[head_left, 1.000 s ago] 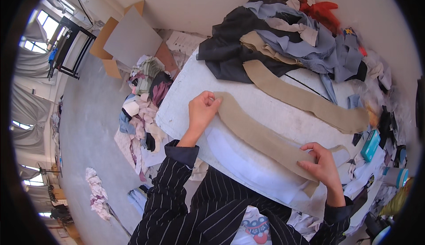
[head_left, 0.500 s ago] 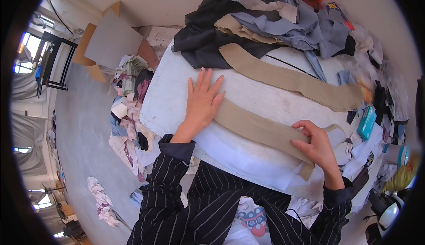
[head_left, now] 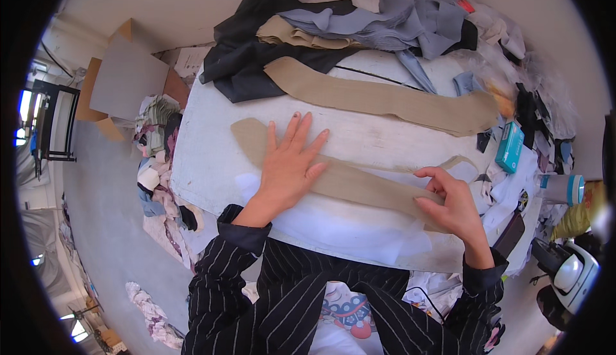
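A long tan fabric strip (head_left: 372,187) lies across the white tabletop in front of me, over a sheet of thin white material (head_left: 346,230). Flat on its left part rests my left hand (head_left: 289,165), fingers spread. The strip's rounded left end shows beyond that hand. My right hand (head_left: 452,204) is at the strip's right end, fingers bent, with a gap between thumb and forefinger; its lower fingers are partly hidden. Farther back lies a curved tan piece (head_left: 385,98), apparently layered.
Black cloth (head_left: 240,66) and a heap of grey-blue fabric (head_left: 391,24) cover the table's far side. At the right are a teal box (head_left: 510,147) and a clear container with a blue lid (head_left: 559,189). Scraps (head_left: 160,188) hang by the left edge; a cardboard box (head_left: 128,79) stands beyond.
The view has shifted, moving the tabletop leftward in the picture. Both hands sit farther right over the table. The strip's left end now shows past my left hand.
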`<state>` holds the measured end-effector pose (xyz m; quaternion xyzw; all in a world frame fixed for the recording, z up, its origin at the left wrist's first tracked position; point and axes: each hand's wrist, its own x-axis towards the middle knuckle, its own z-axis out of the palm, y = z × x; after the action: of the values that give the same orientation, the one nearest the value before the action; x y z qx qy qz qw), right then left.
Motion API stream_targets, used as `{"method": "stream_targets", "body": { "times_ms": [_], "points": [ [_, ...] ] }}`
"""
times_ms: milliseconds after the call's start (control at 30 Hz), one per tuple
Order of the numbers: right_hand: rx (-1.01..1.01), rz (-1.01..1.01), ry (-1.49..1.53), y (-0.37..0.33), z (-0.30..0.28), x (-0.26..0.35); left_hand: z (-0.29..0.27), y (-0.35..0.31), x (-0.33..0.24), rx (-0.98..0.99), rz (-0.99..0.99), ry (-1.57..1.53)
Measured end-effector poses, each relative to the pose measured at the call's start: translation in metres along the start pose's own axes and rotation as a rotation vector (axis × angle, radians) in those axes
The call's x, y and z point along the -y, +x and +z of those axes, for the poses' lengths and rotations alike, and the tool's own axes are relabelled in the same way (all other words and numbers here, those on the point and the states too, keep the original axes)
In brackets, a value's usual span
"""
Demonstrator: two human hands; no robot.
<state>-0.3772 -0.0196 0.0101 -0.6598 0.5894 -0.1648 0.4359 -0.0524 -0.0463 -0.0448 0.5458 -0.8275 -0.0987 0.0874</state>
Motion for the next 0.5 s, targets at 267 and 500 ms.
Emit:
{"method": "stream_targets", "body": {
  "times_ms": [267,500],
  "points": [
    [-0.124,-0.044,-0.164,0.014,0.002,-0.012,0.000,0.000,0.001,0.008,0.005,0.013],
    [-0.160,-0.064,-0.264,0.016,0.008,-0.018,-0.013,0.010,-0.027,0.025,-0.037,0.048]
  ]
}}
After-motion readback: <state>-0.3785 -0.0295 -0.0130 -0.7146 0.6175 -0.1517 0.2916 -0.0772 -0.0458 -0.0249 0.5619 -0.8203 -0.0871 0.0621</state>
